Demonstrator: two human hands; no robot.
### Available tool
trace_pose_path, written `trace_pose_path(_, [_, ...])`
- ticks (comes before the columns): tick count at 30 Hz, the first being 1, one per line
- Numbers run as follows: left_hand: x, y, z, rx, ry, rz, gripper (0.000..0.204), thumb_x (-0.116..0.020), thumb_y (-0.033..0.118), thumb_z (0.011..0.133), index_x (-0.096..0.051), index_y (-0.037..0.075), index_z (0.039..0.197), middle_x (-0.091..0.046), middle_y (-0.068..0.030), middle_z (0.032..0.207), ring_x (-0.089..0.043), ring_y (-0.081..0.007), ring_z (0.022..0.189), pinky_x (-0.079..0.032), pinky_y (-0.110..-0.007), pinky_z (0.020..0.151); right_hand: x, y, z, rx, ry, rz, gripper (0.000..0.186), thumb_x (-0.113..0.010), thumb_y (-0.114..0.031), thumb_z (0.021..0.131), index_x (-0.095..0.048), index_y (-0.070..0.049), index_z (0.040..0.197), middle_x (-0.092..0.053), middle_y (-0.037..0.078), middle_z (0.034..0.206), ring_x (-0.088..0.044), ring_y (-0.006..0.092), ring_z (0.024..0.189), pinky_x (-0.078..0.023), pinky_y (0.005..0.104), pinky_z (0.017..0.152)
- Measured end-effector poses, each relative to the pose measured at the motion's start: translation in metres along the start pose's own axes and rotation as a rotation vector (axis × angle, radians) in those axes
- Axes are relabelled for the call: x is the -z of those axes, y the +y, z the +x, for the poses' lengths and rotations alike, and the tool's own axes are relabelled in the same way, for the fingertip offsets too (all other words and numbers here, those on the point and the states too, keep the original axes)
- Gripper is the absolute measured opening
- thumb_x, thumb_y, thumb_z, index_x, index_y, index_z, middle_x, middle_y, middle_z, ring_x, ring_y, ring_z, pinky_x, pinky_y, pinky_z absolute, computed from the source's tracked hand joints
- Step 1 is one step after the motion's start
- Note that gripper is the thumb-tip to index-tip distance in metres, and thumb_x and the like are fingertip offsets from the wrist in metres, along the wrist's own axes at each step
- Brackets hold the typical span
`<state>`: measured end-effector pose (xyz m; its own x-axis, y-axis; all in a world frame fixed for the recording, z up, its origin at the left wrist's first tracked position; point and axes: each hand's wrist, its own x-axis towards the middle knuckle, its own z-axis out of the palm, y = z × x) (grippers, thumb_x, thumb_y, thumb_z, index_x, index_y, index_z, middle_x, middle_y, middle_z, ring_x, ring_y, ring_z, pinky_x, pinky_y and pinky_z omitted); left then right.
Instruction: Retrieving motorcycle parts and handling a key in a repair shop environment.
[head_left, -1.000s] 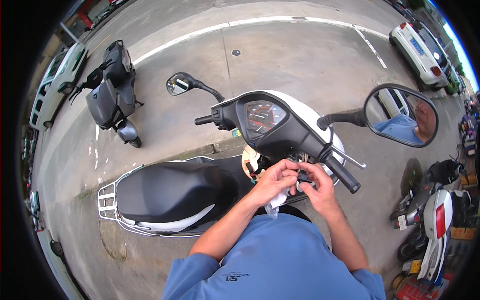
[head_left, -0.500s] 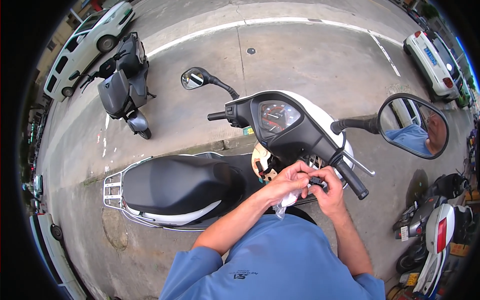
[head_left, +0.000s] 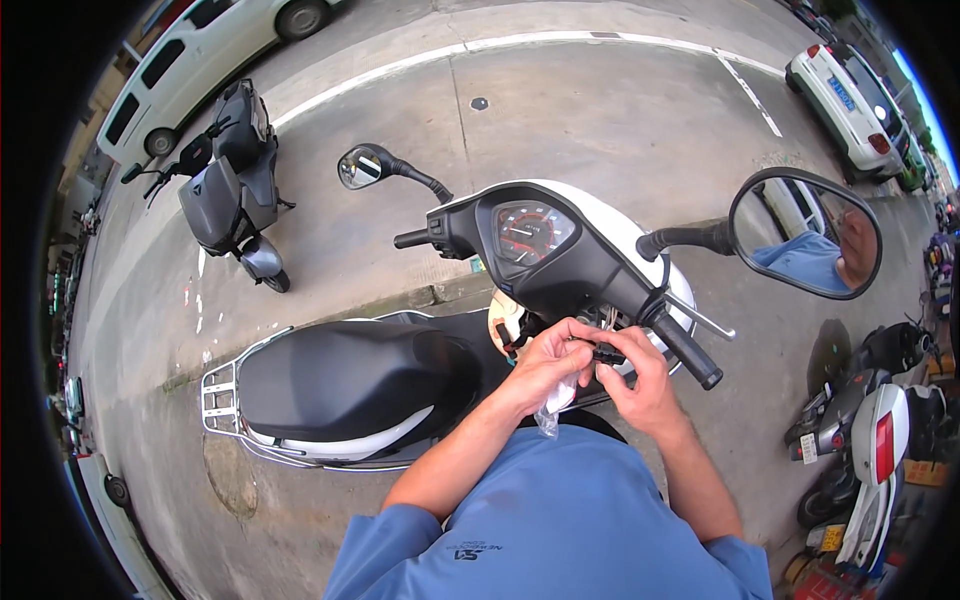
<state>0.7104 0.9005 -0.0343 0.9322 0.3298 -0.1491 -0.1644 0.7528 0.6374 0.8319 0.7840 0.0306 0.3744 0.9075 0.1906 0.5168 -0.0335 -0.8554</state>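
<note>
In front of my body, my left hand (head_left: 548, 366) and my right hand (head_left: 642, 388) meet with fingers closed around a small black part (head_left: 607, 355), whose exact kind I cannot make out. A crumpled clear plastic bag (head_left: 549, 418) hangs from under my left fingers. Just beyond my hands stands a scooter with a black seat (head_left: 350, 380), a round dial (head_left: 528, 235) and a black right handlebar grip (head_left: 688, 352). A cream, patterned round thing (head_left: 503, 318) is partly hidden below the handlebar.
The scooter's right mirror (head_left: 808, 235) juts out near my right side, its left mirror (head_left: 362, 168) farther off. A grey scooter (head_left: 225, 195) is parked at far left. A white van (head_left: 185, 60) and a white car (head_left: 845, 110) stand beyond; more scooters (head_left: 880, 440) at right.
The white van at the upper left has moved to the right. The view has shifted slightly, so the scooter appears farther left. My hands keep hold of the black part, fingers slightly rearranged.
</note>
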Motion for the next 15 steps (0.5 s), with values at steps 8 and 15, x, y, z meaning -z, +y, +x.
trace_pose_path(8, [0.0032, -0.0033, -0.0023, 0.009, -0.034, 0.006, 0.033, -0.068, 0.022, 0.088, -0.052, 0.005, 0.112, -0.061, -0.0019, 0.081, -0.056, -0.0096, 0.065, -0.040, -0.021, 0.057, -0.0007, 0.0020, -0.0043, -0.017, -0.025, 0.024, 0.037, -0.060, 0.002, 0.077, -0.060, 0.001, 0.114, -0.058, 0.016, 0.101, -0.059, 0.0284, 0.094, -0.046, 0.0357, 0.083])
trace_pose_path(15, [0.0032, -0.0018, -0.0035, -0.014, -0.044, -0.017, 0.032, -0.066, 0.018, 0.089, -0.050, 0.004, 0.113, -0.059, -0.0013, 0.080, -0.055, -0.0097, 0.065, -0.043, -0.021, 0.059, -0.0025, 0.0003, -0.0023, -0.019, -0.032, 0.011, 0.033, -0.060, 0.001, 0.077, -0.060, 0.003, 0.110, -0.058, 0.015, 0.099, -0.059, 0.0273, 0.094, -0.046, 0.0346, 0.083])
